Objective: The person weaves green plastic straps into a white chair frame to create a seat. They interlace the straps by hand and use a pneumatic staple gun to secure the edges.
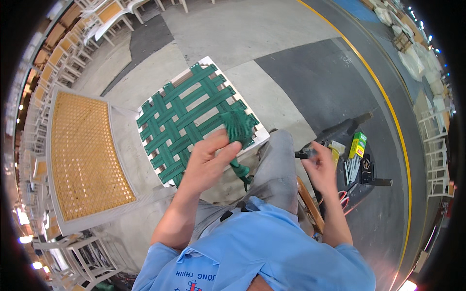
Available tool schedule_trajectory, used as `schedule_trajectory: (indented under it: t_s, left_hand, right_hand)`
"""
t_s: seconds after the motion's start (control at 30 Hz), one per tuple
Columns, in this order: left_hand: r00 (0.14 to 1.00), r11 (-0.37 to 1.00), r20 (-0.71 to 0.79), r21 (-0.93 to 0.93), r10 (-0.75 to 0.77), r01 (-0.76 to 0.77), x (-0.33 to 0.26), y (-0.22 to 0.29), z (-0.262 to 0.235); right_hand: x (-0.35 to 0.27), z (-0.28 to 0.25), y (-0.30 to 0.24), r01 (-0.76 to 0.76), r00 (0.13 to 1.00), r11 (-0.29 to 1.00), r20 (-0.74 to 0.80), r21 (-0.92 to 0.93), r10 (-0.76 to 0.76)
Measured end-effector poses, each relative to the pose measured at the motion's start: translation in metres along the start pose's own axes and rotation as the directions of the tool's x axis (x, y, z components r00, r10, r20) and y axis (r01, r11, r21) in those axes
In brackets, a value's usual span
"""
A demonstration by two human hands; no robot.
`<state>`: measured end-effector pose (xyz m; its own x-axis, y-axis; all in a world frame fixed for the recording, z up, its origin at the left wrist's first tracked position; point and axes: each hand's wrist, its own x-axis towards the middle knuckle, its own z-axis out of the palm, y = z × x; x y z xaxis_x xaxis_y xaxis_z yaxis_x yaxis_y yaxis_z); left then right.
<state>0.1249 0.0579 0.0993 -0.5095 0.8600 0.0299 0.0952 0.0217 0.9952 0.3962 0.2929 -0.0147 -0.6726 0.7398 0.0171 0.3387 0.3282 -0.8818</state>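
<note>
A white chair frame (262, 136) stands before me, its seat crossed by a woven lattice of green webbing straps (180, 112). Over the near right corner of the seat, my left hand (209, 157) is closed on a loose length of green webbing (239, 127), fingers partly hidden beneath it. A tail of that webbing hangs beside my knee. To the left is the chair's yellow cane backrest (90, 150) in a white frame. My right hand (321, 167) is off to the right, blurred, beside a dark object; whether it holds anything is unclear.
On a black surface at my right lie a green and yellow box (358, 144), strips of silvery staples (353, 169) and red-handled scissors (342, 200). A wooden bar (310, 203) runs beside my right thigh. White chairs (73, 53) line the far left; a yellow floor line (388, 102) curves along the right.
</note>
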Motion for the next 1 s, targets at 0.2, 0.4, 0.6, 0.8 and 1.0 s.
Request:
schedule_trajectory:
  t_s: [0.2,0.4,0.6,0.8,1.0]
  left_hand:
    - [0.984,0.988,-0.094,-0.031,0.151,-0.154,0.006,0.009,0.015]
    - [0.867,0.941,-0.375,-0.052,-0.329,0.335,-0.082,-0.106,0.026]
    - [0.865,0.845,-0.241,-0.437,-0.440,0.308,-0.067,-0.095,0.046]
    - [0.999,0.442,0.029,-0.896,-0.018,0.035,-0.069,-0.027,-0.017]
    - [0.918,0.782,-0.130,-0.577,-0.376,0.238,-0.072,-0.050,0.014]
  right_hand:
    - [0.051,0.108,-0.145,0.038,0.911,0.917,0.363,0.396,-0.195]
    - [0.066,0.118,-0.179,-0.012,0.909,0.768,0.327,0.640,-0.258]
    - [0.061,0.109,-0.194,-0.057,0.915,0.571,0.271,0.819,-0.298]
    - [0.091,0.051,-0.109,-0.327,0.945,0.275,0.315,0.904,0.087]
    - [0.002,0.124,-0.093,-0.822,0.514,0.295,0.858,0.487,0.017]
